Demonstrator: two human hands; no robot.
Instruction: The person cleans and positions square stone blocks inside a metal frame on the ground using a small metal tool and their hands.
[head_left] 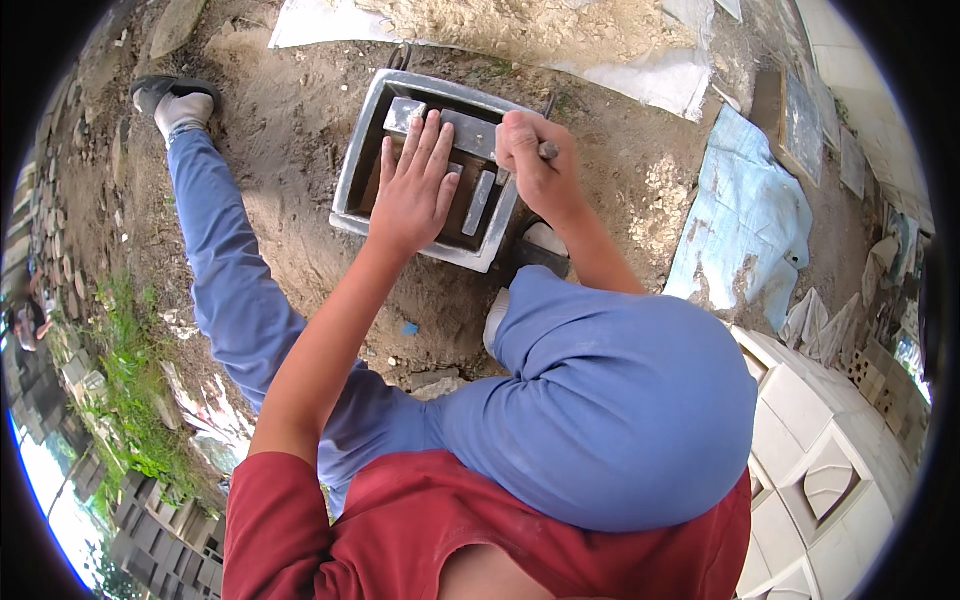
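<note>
A rectangular grey metal mould lies on the dirt in front of me, with raised metal blocks and bars inside its frame. My left hand rests flat over the left part of these blocks, its fingers stretched out and slightly spread. At the mould's right side, my right hand is closed in a fist around a rod-like handle. Only the handle's rounded end shows beside the fist. The rest is hidden, so I cannot tell whether it is a loose tool or part of the mould.
Beyond the mould, sandy powder is heaped on a white sheet. A light blue sheet lies to the right. Pale moulded blocks are stacked at the lower right. My outstretched leg is left of the mould, near grass.
</note>
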